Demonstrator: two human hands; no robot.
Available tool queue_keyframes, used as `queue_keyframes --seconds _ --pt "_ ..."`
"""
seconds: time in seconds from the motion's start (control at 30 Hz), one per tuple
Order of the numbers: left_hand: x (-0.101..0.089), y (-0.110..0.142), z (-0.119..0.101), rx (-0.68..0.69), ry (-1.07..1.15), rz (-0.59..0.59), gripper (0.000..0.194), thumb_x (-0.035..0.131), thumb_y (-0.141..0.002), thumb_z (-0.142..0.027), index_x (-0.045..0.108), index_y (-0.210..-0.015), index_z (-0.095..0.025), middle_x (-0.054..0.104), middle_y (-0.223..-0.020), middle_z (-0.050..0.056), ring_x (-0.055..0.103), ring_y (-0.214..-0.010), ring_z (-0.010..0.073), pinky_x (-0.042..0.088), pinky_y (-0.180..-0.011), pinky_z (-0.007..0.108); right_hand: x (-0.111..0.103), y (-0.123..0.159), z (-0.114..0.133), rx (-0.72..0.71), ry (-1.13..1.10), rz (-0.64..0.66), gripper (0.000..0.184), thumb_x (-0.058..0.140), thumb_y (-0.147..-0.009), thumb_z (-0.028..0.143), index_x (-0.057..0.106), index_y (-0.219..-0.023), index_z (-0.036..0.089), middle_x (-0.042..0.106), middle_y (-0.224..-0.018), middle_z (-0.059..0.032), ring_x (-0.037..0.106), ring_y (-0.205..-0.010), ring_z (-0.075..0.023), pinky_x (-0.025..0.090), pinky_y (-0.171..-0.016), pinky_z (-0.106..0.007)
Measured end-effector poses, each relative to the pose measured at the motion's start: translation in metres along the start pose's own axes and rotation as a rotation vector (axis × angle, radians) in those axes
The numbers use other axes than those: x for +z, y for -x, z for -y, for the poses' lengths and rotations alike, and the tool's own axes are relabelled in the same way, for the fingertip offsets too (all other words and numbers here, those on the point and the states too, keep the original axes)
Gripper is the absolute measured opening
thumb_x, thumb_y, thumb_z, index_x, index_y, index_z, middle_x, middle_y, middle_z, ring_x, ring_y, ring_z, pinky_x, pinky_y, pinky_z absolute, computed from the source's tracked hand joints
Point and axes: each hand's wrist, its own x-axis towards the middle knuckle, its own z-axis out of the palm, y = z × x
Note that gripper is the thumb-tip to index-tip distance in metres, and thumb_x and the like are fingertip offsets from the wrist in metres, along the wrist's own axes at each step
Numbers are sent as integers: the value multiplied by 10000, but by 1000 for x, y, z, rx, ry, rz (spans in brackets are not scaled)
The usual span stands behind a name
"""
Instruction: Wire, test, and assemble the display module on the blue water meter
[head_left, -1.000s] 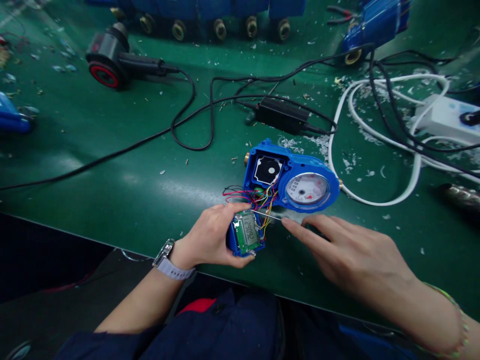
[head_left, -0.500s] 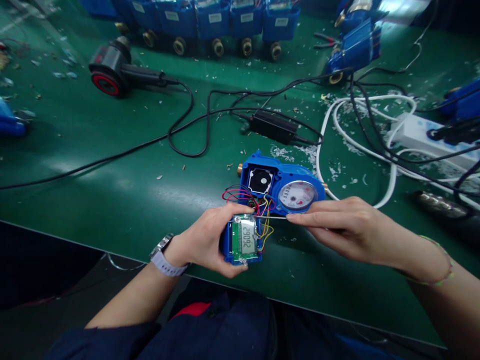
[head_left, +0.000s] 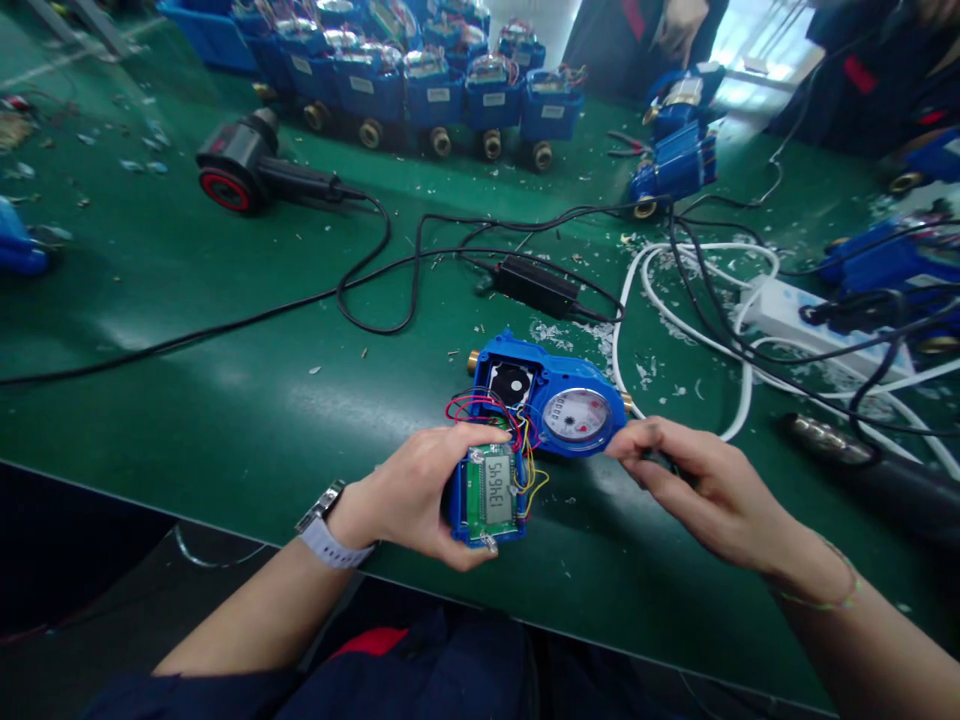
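My left hand (head_left: 424, 490) is closed around a small blue housing (head_left: 456, 500) that carries a green circuit board with a lit digit display (head_left: 496, 490). Red, black, white and yellow wires (head_left: 531, 450) run from it to a blue water meter (head_left: 517, 345) lying on the bench just beyond. The meter has a round dial (head_left: 576, 415) and an open square compartment with a black part (head_left: 514, 385). At the meter's right end, my right hand (head_left: 697, 490) is closed on a slim dark tool (head_left: 660, 460); most of it is hidden by the fingers.
Rows of blue meters (head_left: 439, 100) stand at the back. A heat-gun-like tool (head_left: 240, 165) lies left. Black cables, a black adapter (head_left: 536, 288), a white power strip (head_left: 817, 325) and a dark cylindrical tool (head_left: 832, 440) lie across the green bench (head_left: 225, 400). Other people stand behind it.
My right hand has drawn back from the circuit board; the thin metal tip earlier touching near the board no longer shows. The display digits differ. The view has tilted up.
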Motion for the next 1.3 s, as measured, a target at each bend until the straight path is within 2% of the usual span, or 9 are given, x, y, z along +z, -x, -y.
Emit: queue_keyframes --seconds 0.1,0.27,0.43,0.53,0.63,0.73,1.03,1.2,1.3 --pt "4 0 -1 22 -4 -18 806 741 -611 -394 411 -1319 -198 668 -1171 143 690 -1029 299 598 -872 431 12 -1 14 37 -72 -83 123 450 -929 170 566 -898 191 586 -690 0 542 -560 -127 425 -505 -216" --pt "11 0 -5 -23 -40 -69 804 738 -609 -405 424 -1316 -184 662 -1184 151 688 -1029 305 597 -863 426 31 -7 31 16 -27 -35 139 434 -963 194 495 -1087 180 605 -765 -9 574 -623 -141 458 -571 -241" --pt "16 2 -7 -51 -79 -129 812 737 -609 -410 415 -1316 -171 657 -1185 158 687 -1022 306 593 -867 431 25 2 35 -42 211 61 386 349 -972 91 453 -1320 222 659 -973 -45 647 -746 -154 483 -628 -243" --pt "17 2 -8 -48 -91 -139 801 733 -621 -427 412 -1308 -170 657 -1171 161 690 -1011 305 594 -858 434 17 10 36 -79 424 160 532 338 -925 42 427 -1402 260 635 -914 -22 623 -640 -145 426 -532 -235" --pt "19 3 -8 -27 -111 -155 798 735 -632 -435 406 -1309 -171 659 -1161 159 690 -1011 303 594 -857 435 15 15 39 -71 570 200 589 358 -859 14 467 -1383 260 612 -850 -3 591 -538 -141 348 -457 -251" --pt "22 4 -8 3 -144 -194 811 739 -643 -463 394 -1315 -167 664 -1146 156 692 -1011 301 596 -852 430 17 16 43 -43 650 180 611 387 -823 9 486 -1374 255 615 -844 3 588 -501 -149 307 -430 -274" --pt "29 4 -12 -33 -227 -276 786 726 -662 -515 407 -1276 -143 680 -1086 164 714 -944 302 611 -792 418 29 8 54 -76 860 85 613 457 -722 -21 591 -1284 183 595 -731 -10 578 -521 -187 294 -443 -303" --pt "31 0 -20 -87 -298 -290 761 708 -683 -532 415 -1258 -128 695 -1039 162 733 -866 302 620 -718 417 37 -5 64 2 991 122 504 499 -747 -10 639 -1197 171 592 -726 -34 576 -549 -199 259 -488 -319" --pt "32 -2 -25 -117 -303 -279 763 719 -674 -514 417 -1256 -125 701 -1027 161 737 -847 303 621 -696 415 40 -13 68 75 1001 152 360 500 -773 -1 660 -1036 184 593 -725 -39 588 -570 -216 244 -504 -320"
